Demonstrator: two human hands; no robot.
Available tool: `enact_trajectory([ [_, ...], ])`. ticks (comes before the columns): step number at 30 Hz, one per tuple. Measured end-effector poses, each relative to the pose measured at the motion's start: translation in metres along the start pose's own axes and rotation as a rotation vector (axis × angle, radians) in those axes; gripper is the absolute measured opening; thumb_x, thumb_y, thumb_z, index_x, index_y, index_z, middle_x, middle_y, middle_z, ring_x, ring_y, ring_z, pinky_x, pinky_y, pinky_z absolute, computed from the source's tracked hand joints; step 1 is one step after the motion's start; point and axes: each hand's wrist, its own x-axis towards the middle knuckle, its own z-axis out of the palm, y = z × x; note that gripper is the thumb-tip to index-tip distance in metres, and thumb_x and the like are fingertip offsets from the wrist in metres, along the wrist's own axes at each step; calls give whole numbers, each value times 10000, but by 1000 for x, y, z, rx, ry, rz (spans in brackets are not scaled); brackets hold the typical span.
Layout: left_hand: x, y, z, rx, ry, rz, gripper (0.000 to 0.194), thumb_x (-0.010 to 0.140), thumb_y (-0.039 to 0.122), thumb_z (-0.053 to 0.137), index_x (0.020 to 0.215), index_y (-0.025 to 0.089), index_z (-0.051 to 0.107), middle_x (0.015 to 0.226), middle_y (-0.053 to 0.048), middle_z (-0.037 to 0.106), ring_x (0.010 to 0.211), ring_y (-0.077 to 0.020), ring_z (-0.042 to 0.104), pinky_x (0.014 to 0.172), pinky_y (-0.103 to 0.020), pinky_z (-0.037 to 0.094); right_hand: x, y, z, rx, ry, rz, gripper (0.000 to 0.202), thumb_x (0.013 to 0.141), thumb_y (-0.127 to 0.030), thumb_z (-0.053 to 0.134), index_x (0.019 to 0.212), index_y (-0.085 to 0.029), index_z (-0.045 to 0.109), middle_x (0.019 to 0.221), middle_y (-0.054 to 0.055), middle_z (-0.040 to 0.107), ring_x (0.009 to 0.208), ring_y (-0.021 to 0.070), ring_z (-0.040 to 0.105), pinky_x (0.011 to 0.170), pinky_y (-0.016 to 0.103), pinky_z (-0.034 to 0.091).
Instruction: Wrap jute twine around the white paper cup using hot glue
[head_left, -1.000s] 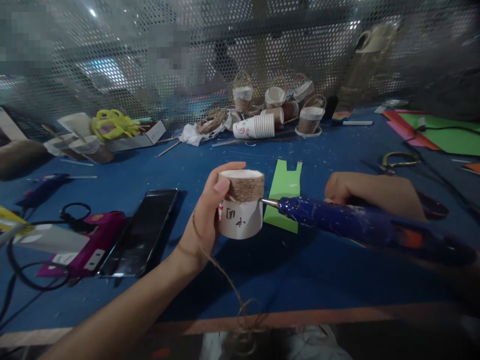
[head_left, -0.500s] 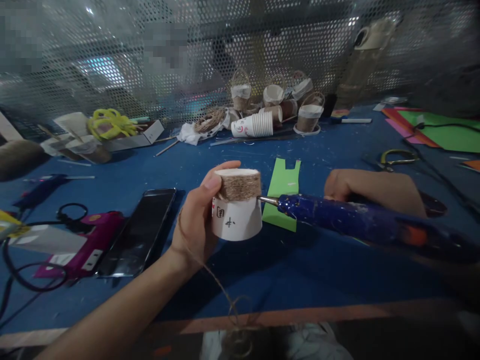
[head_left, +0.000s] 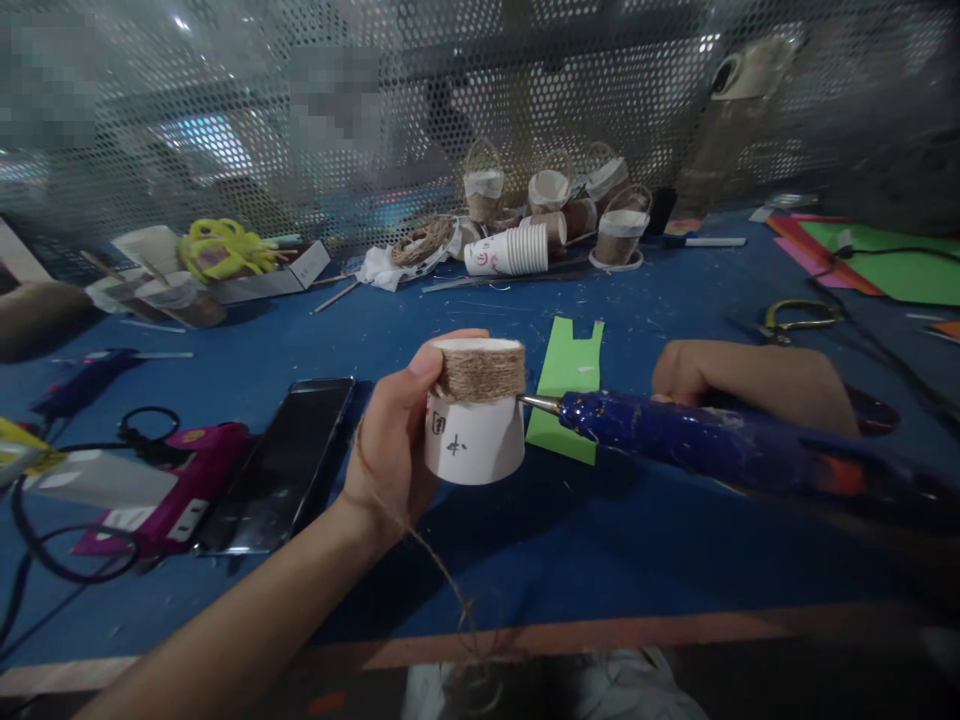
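My left hand [head_left: 394, 430] is closed around the side of a white paper cup [head_left: 476, 445], which is held above the table. Brown twine [head_left: 484, 372] is wound in tight rows about the cup's upper part. A loose strand of that twine trails past my left wrist to a small coil [head_left: 476, 690] below the table edge. My right hand [head_left: 750, 385] grips a dark blue glue gun [head_left: 675, 430], whose metal nozzle points left and meets the cup at the lower edge of the twine, or nearly so. Part of my right hand is hidden behind the gun.
A green paper cutout [head_left: 566, 375] lies behind the nozzle. Left are a black phone [head_left: 281, 465], a magenta power strip [head_left: 199, 480] and another glue gun [head_left: 82, 382]. At the back stand stacked cups [head_left: 510, 250] and several twine-wrapped baskets [head_left: 621, 235]. Scissors [head_left: 802, 315] lie right.
The cup has turned very slightly in my left hand, its printed marks shifting left. The glue gun's nozzle stays at the lower edge of the twine.
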Motion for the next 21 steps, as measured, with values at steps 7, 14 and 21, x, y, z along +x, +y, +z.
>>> enact_trajectory([
  [7, 0, 2, 1, 30, 29, -24, 369, 746, 431, 649, 990, 162, 712, 739, -57, 735, 680, -211, 684, 600, -293, 519, 0, -9, 1, 18, 5, 93, 210, 832, -243, 565, 638, -249, 486, 657, -43, 613, 608, 161, 574, 587, 306, 355],
  [14, 1, 4, -1, -17, 22, -44, 339, 764, 413, 644, 928, 137, 754, 690, -60, 752, 547, -158, 645, 506, -243, 489, 1, -3, 0, 7, 8, 56, 193, 825, -249, 581, 646, -246, 509, 651, -46, 617, 597, 153, 578, 577, 292, 348],
  [21, 0, 4, -10, -134, -64, -120, 368, 805, 407, 649, 1011, 127, 771, 831, -68, 814, 701, -196, 738, 628, -273, 572, 3, 3, -4, 5, -57, -20, 198, 847, -255, 606, 668, -250, 519, 669, -49, 639, 592, 152, 603, 552, 280, 370],
])
